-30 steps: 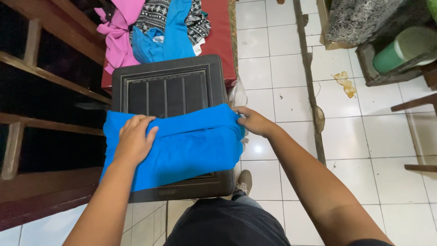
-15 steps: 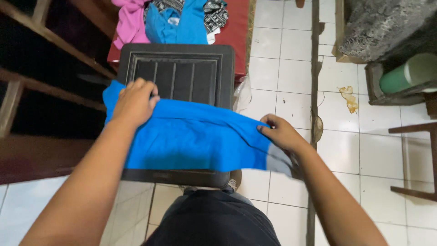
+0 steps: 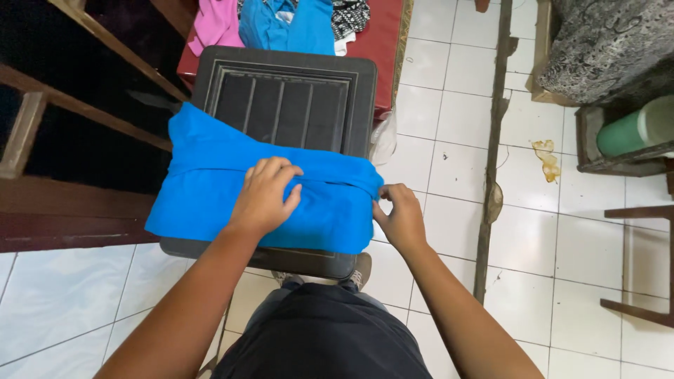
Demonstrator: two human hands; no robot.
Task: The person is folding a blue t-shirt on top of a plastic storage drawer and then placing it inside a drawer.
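Blue garment (image 3: 210, 189) is lying folded across the near half of a dark plastic stool (image 3: 291, 105), draping over the stool's near edge and hanging off its left side. A fold ridge is running across the cloth from upper left to the right edge.

Left hand (image 3: 265, 198) is lying on the middle of the cloth, fingers curled down and bunching the fabric at the ridge; pressing, not spread. Right hand (image 3: 399, 217) is sitting at the cloth's right edge, just off the stool's corner, thumb and fingertips pinching the blue hem.

Stool's slatted top is showing bare beyond the cloth. Past the stool, touching its far edge, a red surface (image 3: 375, 49) is carrying a pile of clothes (image 3: 281, 21): pink, blue, and a black-and-white patterned piece.

Left of the stool, dark wooden rails (image 3: 84, 105) are crossing diagonally. White tile floor (image 3: 449, 154) is filling the right side, with a clear plastic bag (image 3: 385, 137) just beside the stool's right edge. Far right, a green cylinder (image 3: 635, 130) is lying in a dark wooden frame. A shoe (image 3: 361, 270) is showing under the stool's near edge.
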